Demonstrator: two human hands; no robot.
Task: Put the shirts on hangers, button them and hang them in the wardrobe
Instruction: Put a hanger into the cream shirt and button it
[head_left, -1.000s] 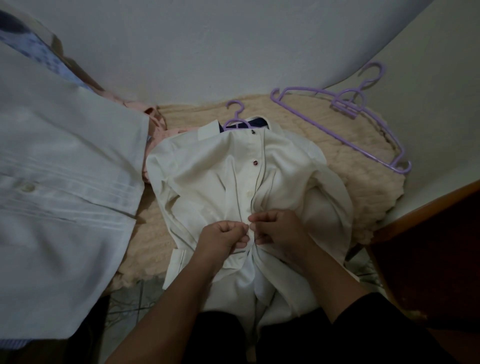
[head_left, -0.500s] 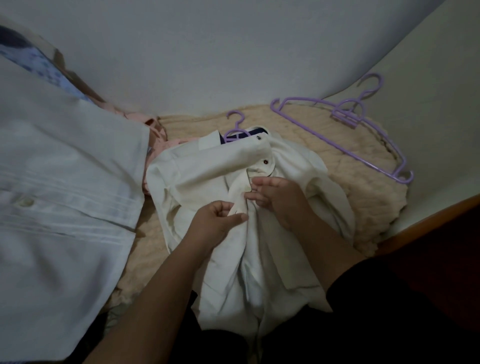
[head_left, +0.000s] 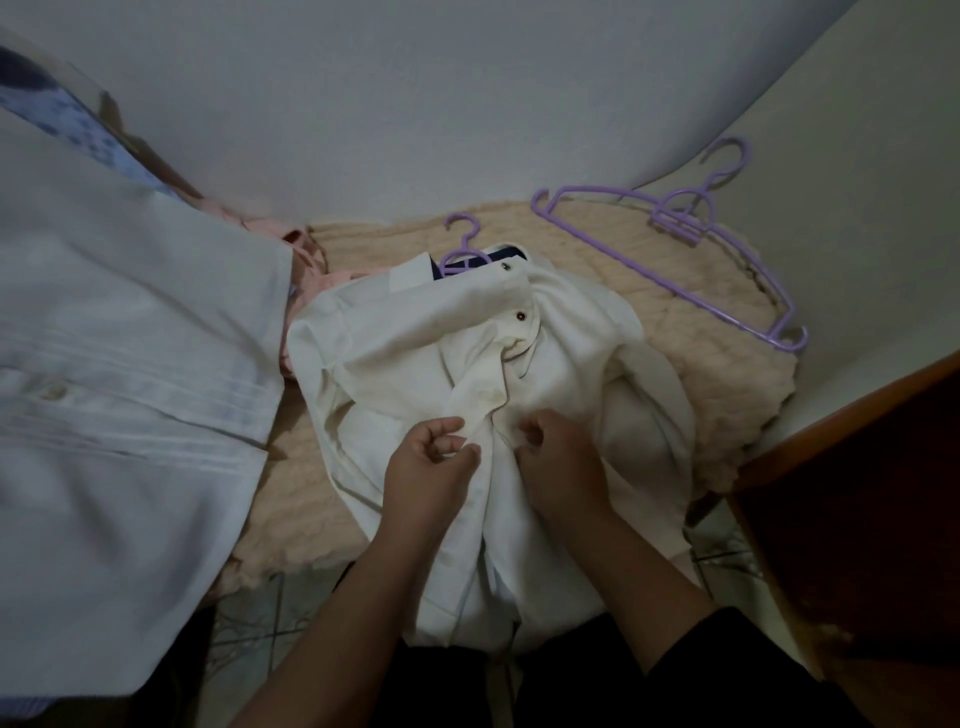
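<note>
A cream shirt (head_left: 405, 338) lies on a beige knitted blanket (head_left: 691, 332), fitted on a purple hanger (head_left: 462, 249) whose hook shows above the collar. Two dark buttons near the collar look fastened. My left hand (head_left: 434, 467) pinches the left edge of the shirt's front placket at mid-chest. Close beside it, my right hand (head_left: 558, 457) grips the right edge, fingers curled into the cloth. The fabric bunches up between and above the hands.
Two spare purple hangers (head_left: 685, 228) lie at the blanket's back right against the wall. A white shirt (head_left: 119, 389) hangs at the left, close to the camera. Pink cloth (head_left: 306, 270) lies behind it. A dark wooden piece of furniture (head_left: 857, 493) stands at the right.
Both hands have moved down the shirt front from just below the second button to mid-chest. The cloth above them has bunched up.
</note>
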